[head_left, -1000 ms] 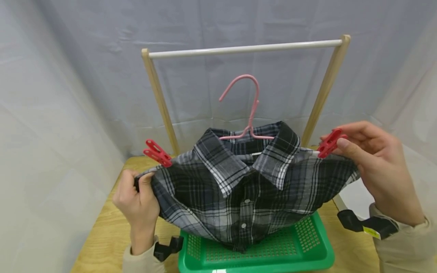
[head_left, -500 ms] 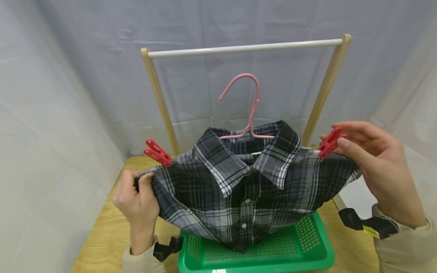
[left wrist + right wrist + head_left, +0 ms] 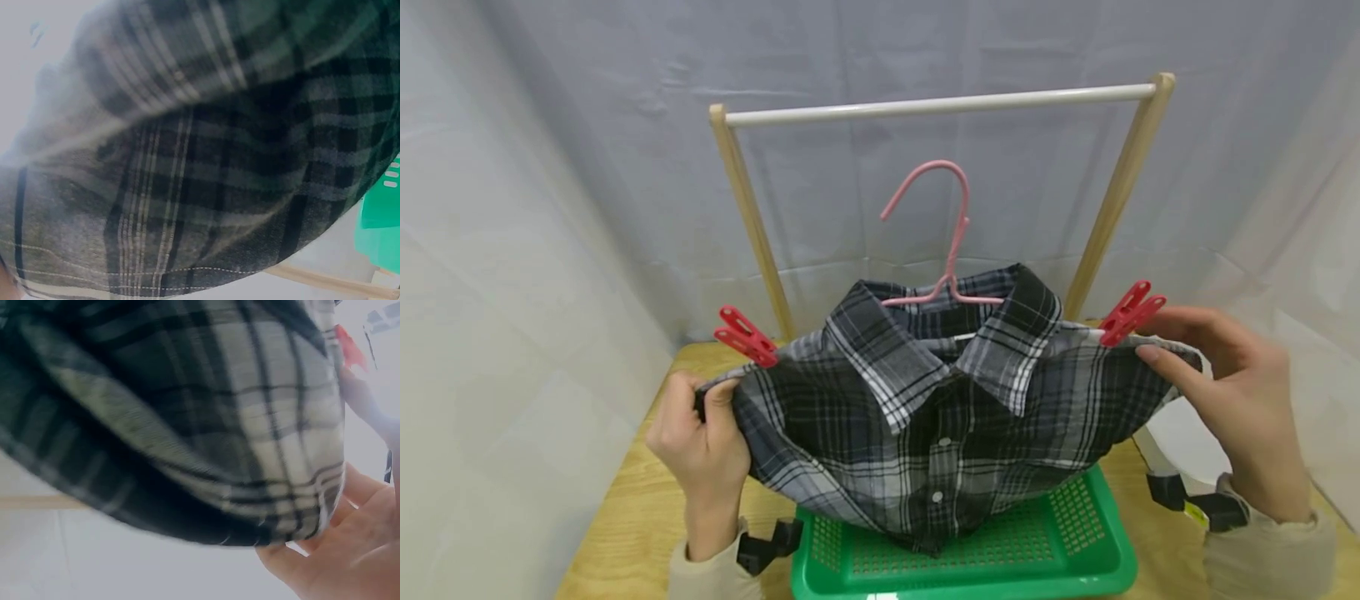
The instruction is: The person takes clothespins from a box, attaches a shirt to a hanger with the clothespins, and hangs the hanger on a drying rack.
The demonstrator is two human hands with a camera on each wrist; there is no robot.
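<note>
- Grey curtains back a wooden counter (image 3: 625,517) with a rail.
- Plaid shirt (image 3: 940,417) on a pink hanger (image 3: 951,242) hovers over the green basket (image 3: 1075,558).
- Left hand (image 3: 700,442) grips the 9 o'clock shoulder.
- Right hand (image 3: 1240,400) pinches the 3 o'clock shoulder beside a red peg (image 3: 1129,313).

Our right hand (image 3: 1240,400) has let go of the red plastic clothespin (image 3: 1129,312) at the three o'clock shoulder of the black-and-white plaid shirt (image 3: 940,417) and dropped lower, its fingers now holding the fabric edge just beneath it.
</note>
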